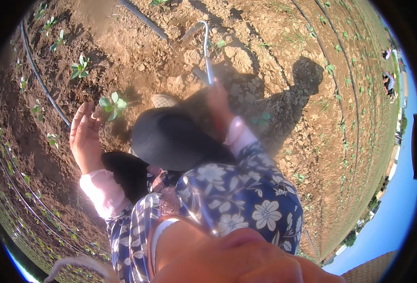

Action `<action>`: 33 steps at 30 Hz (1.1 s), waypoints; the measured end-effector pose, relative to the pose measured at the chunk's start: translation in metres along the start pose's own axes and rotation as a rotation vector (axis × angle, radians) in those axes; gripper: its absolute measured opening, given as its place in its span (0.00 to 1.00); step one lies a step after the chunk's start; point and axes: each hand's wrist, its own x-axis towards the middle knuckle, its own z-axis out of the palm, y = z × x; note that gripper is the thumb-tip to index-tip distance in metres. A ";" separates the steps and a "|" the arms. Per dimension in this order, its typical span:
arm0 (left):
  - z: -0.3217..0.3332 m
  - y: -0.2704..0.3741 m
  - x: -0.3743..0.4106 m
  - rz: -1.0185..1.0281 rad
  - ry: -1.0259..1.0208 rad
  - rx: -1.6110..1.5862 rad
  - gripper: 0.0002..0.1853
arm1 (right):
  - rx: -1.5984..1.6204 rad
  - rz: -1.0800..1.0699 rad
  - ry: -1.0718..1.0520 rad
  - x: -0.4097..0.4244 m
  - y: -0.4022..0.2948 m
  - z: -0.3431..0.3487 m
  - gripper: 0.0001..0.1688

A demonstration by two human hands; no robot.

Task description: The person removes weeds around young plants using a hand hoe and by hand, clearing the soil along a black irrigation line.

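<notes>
My right hand (218, 100) is closed around the handle of a small metal hand hoe (206, 46), whose curved neck leads to a blade at the soil near clods. My left hand (85, 136) is raised with its fingers bent and nothing seen in it. Right beside its fingertips grows a green leafy seedling (113, 105); whether they touch is unclear. Another seedling (80, 67) stands farther up the same row. My dark-trousered knee (173, 138) is bent between the two hands, with a checked shoe (163, 100) just beyond it.
A black drip hose (40, 76) runs past my left hand, and another hose (143, 17) ends in the soil near the blade. More hoses (348, 67) and seedling rows lie to the right. Two people (388, 83) are far off at the field's edge.
</notes>
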 end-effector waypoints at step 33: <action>-0.120 -0.034 -0.022 -0.468 -0.669 1.022 0.28 | -0.244 0.612 0.278 0.044 -0.024 -0.137 0.27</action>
